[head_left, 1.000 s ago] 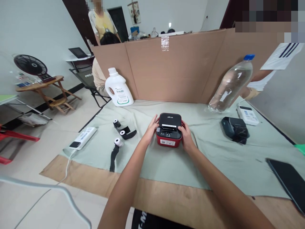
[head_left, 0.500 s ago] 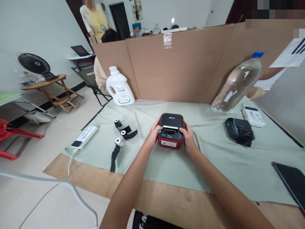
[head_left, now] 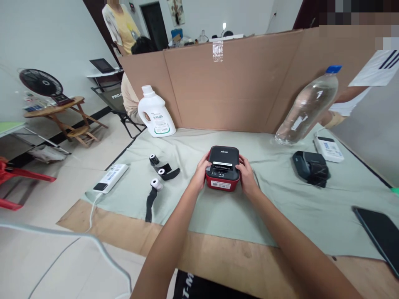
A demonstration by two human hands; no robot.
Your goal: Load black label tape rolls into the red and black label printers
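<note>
A small label printer [head_left: 223, 168], black on top with a red body, sits on the pale green cloth [head_left: 199, 220]. My left hand [head_left: 201, 172] grips its left side, the thumb near the top edge. On the opposite side my right hand [head_left: 247, 173] grips it in the same way. A whitish strip shows at the printer's slot, and a white label is stuck on its front. To the left lie a white-cored roll [head_left: 156, 184] with a black tail and two dark rolls [head_left: 161, 171] with loose strips. The undersides of both hands are hidden.
Behind stands a cardboard panel [head_left: 224, 91], with a white jug [head_left: 157, 114] and a water bottle [head_left: 308, 108] before it. White power banks [head_left: 110, 178] lie at both sides. At right are a black device [head_left: 310, 166] and a dark phone-like slab [head_left: 378, 232]. A person [head_left: 123, 29] stands behind.
The whole view has shifted very slightly. Both hands keep their hold on the label printer, which has not visibly moved on the cloth.
</note>
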